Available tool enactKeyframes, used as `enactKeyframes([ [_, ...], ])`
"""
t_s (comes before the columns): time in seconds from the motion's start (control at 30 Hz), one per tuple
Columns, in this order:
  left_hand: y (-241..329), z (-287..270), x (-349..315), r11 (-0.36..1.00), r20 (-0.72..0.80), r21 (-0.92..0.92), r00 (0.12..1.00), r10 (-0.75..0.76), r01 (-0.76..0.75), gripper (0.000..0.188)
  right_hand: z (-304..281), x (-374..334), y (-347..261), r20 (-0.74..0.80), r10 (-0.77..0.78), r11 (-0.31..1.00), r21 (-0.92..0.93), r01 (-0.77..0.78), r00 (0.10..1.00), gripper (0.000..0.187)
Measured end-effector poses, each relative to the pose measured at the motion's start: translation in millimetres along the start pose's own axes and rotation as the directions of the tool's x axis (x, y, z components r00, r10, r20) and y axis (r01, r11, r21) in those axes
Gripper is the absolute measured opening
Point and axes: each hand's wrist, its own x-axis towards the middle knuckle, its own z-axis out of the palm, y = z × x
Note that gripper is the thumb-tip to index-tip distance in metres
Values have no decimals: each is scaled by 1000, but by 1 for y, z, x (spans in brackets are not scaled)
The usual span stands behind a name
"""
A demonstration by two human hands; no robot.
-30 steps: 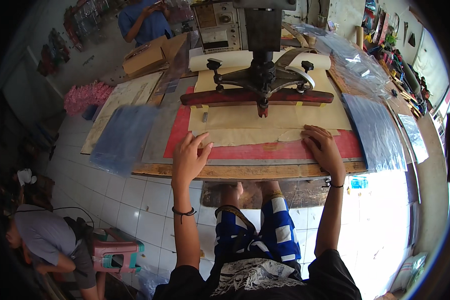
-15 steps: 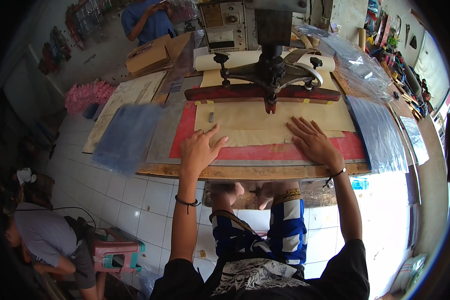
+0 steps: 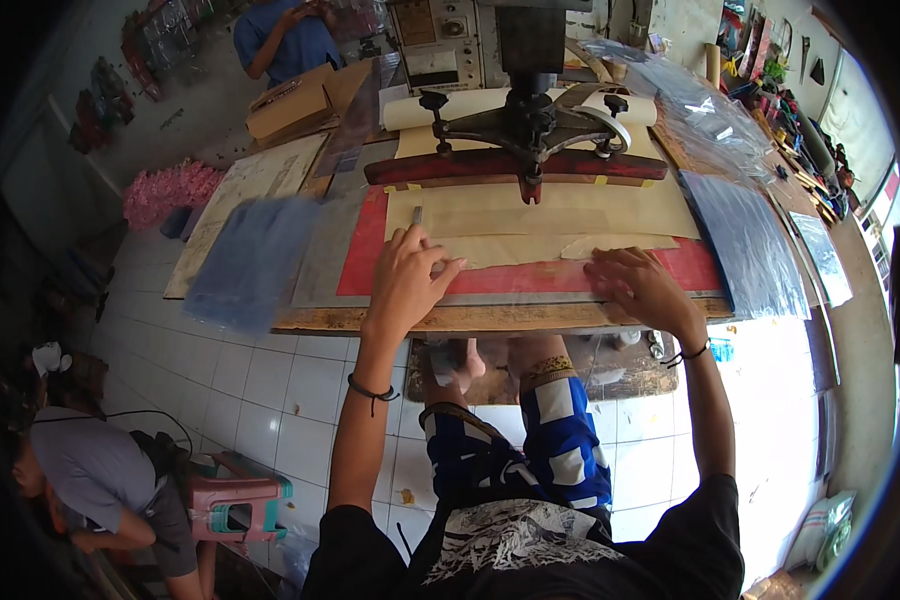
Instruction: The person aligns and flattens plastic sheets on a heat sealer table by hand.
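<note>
My left hand is at the left front of a tan sheet that lies over a red sheet. Its fingers are bent, with thumb and forefinger close together; whatever they may pinch is too thin to make out. A small grey metal piece lies just beyond its fingertips. My right hand hovers at the right front edge of the tan sheet, fingers curled and smeared by motion. Above the sheets hangs a press head with a long dark-red bar, apart from both hands.
Bluish clear plastic sheets overhang the table's left side, and another stack lies at its right. A control box stands behind the press. One person stands at the back; another bends near a pink-and-green stool.
Both hands lay flatter on the tan sheet before. Now the fingers are bent, and my right hand has drawn back toward the table's front edge. The press bar stays raised.
</note>
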Motion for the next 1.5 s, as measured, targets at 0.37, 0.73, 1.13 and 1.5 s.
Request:
enactKeyframes([
  [0.37,16,18,49,986,118,-43,979,165,-161,42,0,68,83,40,162,984,70,-164,986,48],
  [0.73,-2,39,80,981,187,-154,972,146,-117,51,-1,70,81,120,72,985,149,-89,990,49],
  [1.13,-6,36,79,909,170,-391,959,228,-147,23,9,73,92,26,-55,989,137,51,998,37],
  [1.5,6,38,73,923,76,-250,944,320,-293,23,13,79,75,38,-66,989,136,60,997,29],
])
